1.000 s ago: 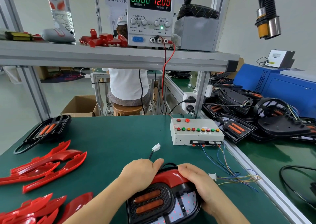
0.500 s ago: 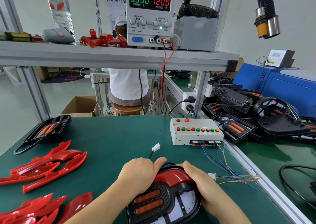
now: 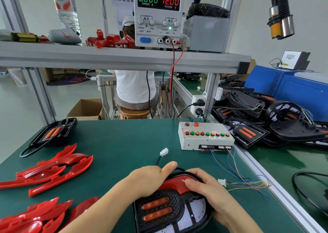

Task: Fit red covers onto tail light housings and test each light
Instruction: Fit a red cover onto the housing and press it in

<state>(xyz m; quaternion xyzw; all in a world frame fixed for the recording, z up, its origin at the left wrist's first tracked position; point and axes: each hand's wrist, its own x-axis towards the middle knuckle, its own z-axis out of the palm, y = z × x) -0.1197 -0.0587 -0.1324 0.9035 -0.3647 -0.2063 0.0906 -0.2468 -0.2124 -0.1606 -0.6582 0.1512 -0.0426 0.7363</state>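
Tail light housing [image 3: 170, 213]: nearest me, at the front of the desk [image 3: 124, 144]. It lies face up, with two orange bars on its left and a pale panel on its right.
Red cover [image 3: 175, 184]: lies across the housing's curved far end. I cannot tell whether every clip has caught.
Left hand [image 3: 150, 179]: cupped over the cover's left end, fingers curled down the housing's far edge, thumb stretched along the rim.
Right hand [image 3: 207, 188]: wrapped round the housing's right side, thumb pressing on the cover.
Hands together: apart, one at each end of the cover, both clamped on the housing.
Step in hand: by my judgement, pressing the cover home. Testing has not begun.
Tester plug [image 3: 222, 181]: white, on coloured wires, just beside my right hand and joined to nothing.
Housing plug [image 3: 164, 151]: white, on a black lead, lying free beyond my left thumb.
Next move: I judge that it calls for freeing a hand, mating the two plugs, then working the buttons.
Loose covers [image 3: 53, 167]: red, heaped on the desk at my left.
Test box [image 3: 205, 135]: white, with a row of coloured buttons, further back on the right.
Spare housing [image 3: 53, 133]: black, at the far left corner.
Housing pile [image 3: 266, 122]: black, on the neighbouring desk at right.
Power supply [image 3: 158, 14]: on the shelf [image 3: 124, 57] above. It reads 0.000 current and 12.00 voltage.
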